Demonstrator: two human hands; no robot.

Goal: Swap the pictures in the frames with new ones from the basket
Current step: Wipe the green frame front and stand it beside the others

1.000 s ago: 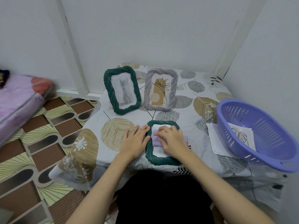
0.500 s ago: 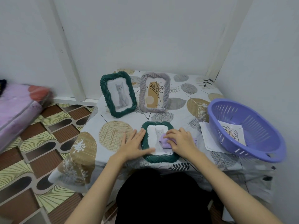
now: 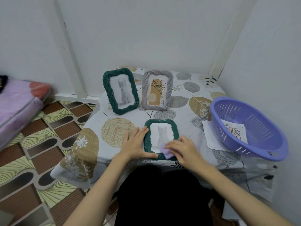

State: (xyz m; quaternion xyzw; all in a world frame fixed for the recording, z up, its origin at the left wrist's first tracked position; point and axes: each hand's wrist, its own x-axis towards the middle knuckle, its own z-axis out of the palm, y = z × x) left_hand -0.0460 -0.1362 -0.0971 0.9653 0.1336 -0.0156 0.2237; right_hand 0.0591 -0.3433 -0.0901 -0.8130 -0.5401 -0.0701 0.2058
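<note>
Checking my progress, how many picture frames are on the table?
3: a dark green ribbed frame standing back left, a grey ribbed frame beside it, another green frame lying flat under both hands.

1. Soft, even, cool light fills the room; shadows are faint.
2. Wide-angle distortion bends the white wall posts [image 3: 71, 51] outward.
3. The pink padded mattress [image 3: 17, 103] at the left edge is smeared by blur.
4. No glare; the centre is moderately sharp.
</note>
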